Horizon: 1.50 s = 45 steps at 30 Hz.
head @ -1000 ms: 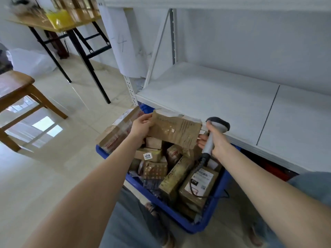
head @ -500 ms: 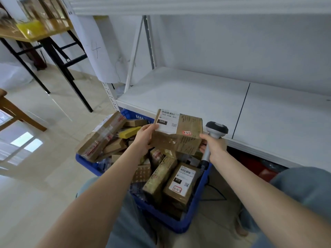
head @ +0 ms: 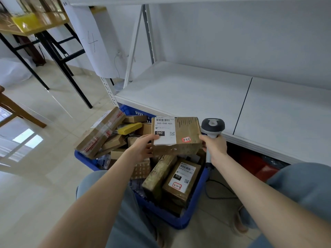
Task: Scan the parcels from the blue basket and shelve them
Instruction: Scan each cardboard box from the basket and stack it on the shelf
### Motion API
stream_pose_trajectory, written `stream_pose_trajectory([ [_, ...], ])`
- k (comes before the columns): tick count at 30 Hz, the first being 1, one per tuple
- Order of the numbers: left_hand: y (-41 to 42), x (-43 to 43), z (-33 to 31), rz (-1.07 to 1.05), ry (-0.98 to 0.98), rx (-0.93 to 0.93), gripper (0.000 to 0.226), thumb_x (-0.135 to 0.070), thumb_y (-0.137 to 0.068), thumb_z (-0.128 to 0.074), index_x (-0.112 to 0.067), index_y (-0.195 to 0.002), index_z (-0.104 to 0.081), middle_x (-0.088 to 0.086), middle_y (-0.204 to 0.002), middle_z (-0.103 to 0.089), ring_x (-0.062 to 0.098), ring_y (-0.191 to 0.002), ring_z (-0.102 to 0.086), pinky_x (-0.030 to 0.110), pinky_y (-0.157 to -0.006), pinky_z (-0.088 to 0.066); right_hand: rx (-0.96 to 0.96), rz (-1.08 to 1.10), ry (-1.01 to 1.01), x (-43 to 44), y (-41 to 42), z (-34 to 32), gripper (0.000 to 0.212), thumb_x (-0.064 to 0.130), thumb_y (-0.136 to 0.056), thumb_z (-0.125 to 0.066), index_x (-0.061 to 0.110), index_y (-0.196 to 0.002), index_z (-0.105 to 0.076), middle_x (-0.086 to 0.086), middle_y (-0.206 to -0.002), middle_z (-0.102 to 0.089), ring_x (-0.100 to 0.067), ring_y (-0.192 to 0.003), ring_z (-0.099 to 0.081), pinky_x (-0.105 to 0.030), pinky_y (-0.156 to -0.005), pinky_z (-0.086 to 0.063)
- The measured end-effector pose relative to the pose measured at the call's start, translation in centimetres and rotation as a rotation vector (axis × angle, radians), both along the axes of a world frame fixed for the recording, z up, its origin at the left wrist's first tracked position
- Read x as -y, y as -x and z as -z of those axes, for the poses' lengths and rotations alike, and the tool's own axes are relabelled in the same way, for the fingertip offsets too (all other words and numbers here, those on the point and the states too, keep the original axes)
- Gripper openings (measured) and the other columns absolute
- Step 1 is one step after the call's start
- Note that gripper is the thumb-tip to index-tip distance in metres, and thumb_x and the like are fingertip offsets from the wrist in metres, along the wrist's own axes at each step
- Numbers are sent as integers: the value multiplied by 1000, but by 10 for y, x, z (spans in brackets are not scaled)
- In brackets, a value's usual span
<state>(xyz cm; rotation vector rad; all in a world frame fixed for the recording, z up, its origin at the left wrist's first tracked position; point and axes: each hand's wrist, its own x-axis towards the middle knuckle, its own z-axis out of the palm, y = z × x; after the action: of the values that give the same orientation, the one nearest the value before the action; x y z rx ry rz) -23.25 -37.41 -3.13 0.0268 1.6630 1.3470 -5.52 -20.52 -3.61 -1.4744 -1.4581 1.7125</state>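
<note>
My left hand [head: 141,147] grips a brown cardboard parcel [head: 186,133] by its left edge, label side up, with a white "060" label and a red sticker. My right hand [head: 214,145] holds a grey barcode scanner [head: 212,126] by its handle, and its fingers touch the parcel's right edge. The parcel hovers above the blue basket [head: 172,218], which is full of several more brown parcels and sits on the floor between my knees. One parcel [head: 180,179] in the basket shows a "010" label.
A white metal shelf [head: 188,90] stands right behind the basket, its board bare. A paper sheet marked "4" [head: 93,42] hangs on the shelf post. A black-legged table [head: 35,24] and a wooden stool [head: 16,110] stand at the left. The scanner cable [head: 220,192] lies on the floor.
The parcel has been turned so that its label faces up and is now level. The view has shifted left, and the scanner stays beside the parcel's right edge.
</note>
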Motion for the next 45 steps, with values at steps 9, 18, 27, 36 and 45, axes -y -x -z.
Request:
stream_pose_trajectory([
  [9, -50, -8, 10, 64, -141, -120, 83, 2, -80, -68, -18, -149, -25, 12, -118, -61, 22, -93, -65, 29, -66, -55, -181, -121, 109, 71, -37, -42, 15, 16, -83, -72, 5, -90, -64, 1, -53, -58, -8, -43, -51, -22, -48, -46],
  [18, -72, -4, 24, 100, -196, -134, 84, 5, -79, -67, -17, -148, -26, 10, -115, -60, 24, -100, -62, 33, -79, -51, -187, -135, 177, 113, -56, -45, 9, 14, -83, -69, 7, -83, -63, -1, -55, -59, -11, -49, -54, -26, -55, -50],
  [27, -77, -5, 33, 70, -193, -134, 88, 4, -77, -70, -16, -150, -25, 7, -115, -61, 22, -102, -62, 33, -83, -51, -154, -122, 157, 121, -62, -51, 18, 11, -84, -67, 10, -67, -59, -1, -54, -58, -11, -49, -54, -30, -62, -51],
  [36, -73, -5, 34, 53, -197, -129, 87, 2, -78, -70, -15, -150, -24, 7, -116, -60, 21, -102, -62, 33, -83, -53, -140, -127, 170, 121, -62, -49, 16, 12, -83, -67, 8, -69, -61, -2, -55, -59, -11, -50, -54, -29, -63, -52],
  [45, -69, -5, 35, 77, -231, -104, 84, 4, -79, -69, -17, -149, -27, 11, -119, -60, 23, -103, -63, 34, -83, -53, -142, -125, 146, 119, -60, -47, 20, 10, -84, -65, 8, -65, -59, -2, -54, -57, -11, -48, -52, -28, -59, -50],
])
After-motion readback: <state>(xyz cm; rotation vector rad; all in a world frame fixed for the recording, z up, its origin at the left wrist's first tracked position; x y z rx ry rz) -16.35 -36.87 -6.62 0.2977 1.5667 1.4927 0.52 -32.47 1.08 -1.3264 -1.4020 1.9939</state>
